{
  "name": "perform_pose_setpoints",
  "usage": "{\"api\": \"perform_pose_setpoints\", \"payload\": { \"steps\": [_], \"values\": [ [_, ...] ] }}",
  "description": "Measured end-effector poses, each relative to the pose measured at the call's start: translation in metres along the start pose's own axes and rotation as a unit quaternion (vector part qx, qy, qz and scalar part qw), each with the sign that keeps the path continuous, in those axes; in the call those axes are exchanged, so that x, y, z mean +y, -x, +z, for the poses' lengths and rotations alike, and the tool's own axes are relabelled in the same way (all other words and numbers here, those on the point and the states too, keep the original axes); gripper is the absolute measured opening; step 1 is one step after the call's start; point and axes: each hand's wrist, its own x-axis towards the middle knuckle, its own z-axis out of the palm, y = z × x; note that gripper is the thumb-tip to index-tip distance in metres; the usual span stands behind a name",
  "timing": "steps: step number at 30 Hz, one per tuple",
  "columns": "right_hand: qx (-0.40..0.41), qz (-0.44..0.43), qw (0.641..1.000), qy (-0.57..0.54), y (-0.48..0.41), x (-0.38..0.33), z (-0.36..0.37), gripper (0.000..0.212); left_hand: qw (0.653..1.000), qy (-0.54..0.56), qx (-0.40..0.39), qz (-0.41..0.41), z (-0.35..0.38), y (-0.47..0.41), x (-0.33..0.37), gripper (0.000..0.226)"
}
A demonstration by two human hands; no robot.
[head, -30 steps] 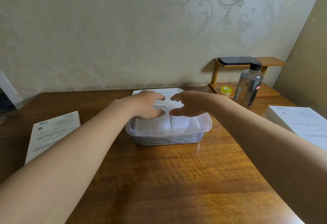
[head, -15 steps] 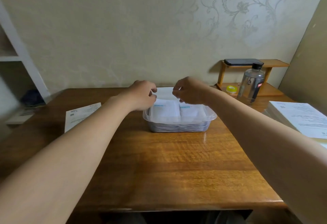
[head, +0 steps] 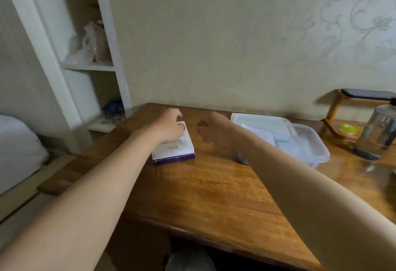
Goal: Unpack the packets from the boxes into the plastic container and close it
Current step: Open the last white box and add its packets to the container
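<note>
A clear bottle [head: 377, 133] stands beside a wooden rack [head: 334, 108] bearing a phone [head: 366, 94] and yellow tape [head: 349, 129].

We tag brown wood, a beige wall, white and clear plastics.
We log the table [head: 214, 185] as warm brown with darker grain streaks. The box [head: 174, 146] is white on top with tiny dark print and has a dark purple side. The container [head: 321, 148] is clear, its lid [head: 261, 122] milky white. The packets [head: 285, 142] are white with a thin teal stripe. The wall [head: 353, 24] is beige with pale grey floral swirls, the shelf unit [head: 90, 67] white. The bottle [head: 379, 133] is clear, the tape roll [head: 350, 128] yellow, the stand [head: 334, 108] orange-brown and the phone [head: 368, 94] black.
</note>
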Motion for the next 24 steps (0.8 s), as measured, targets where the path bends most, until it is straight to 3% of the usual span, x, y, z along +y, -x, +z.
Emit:
{"api": "perform_pose_setpoints", "payload": {
  "steps": [3,5,9,12,15,18,21,24],
  "values": [
    [-0.048,0.013,0.999,-0.004,-0.009,-0.016,0.031,0.018,0.996,0.011,-0.013,-0.087,0.004,0.004,-0.036,0.056],
    [-0.080,0.025,0.996,0.015,-0.013,-0.023,0.047,0.040,0.992,0.044,-0.021,-0.117,0.007,0.010,-0.050,0.051],
    [-0.095,0.044,0.994,0.025,-0.020,-0.027,0.067,0.044,0.982,0.102,-0.018,-0.155,0.020,0.014,-0.066,0.056],
    [-0.063,0.049,0.997,-0.007,-0.022,-0.024,0.071,0.044,0.981,0.122,-0.001,-0.153,0.025,0.008,-0.074,0.045],
    [-0.003,0.068,0.995,-0.068,-0.028,-0.023,0.070,0.031,0.984,0.111,0.010,-0.141,0.025,-0.002,-0.076,0.032],
    [0.068,0.104,0.984,-0.130,-0.039,-0.020,0.068,0.017,0.978,0.131,0.050,-0.155,0.019,-0.011,-0.067,0.038],
    [0.106,0.135,0.955,-0.241,-0.043,-0.011,0.058,0.019,0.960,0.206,0.076,-0.175,0.013,-0.020,-0.054,0.054],
    [0.155,0.133,0.936,-0.287,-0.041,0.005,0.037,0.016,0.914,0.347,0.057,-0.203,0.019,-0.032,-0.040,0.039]
  ]
}}
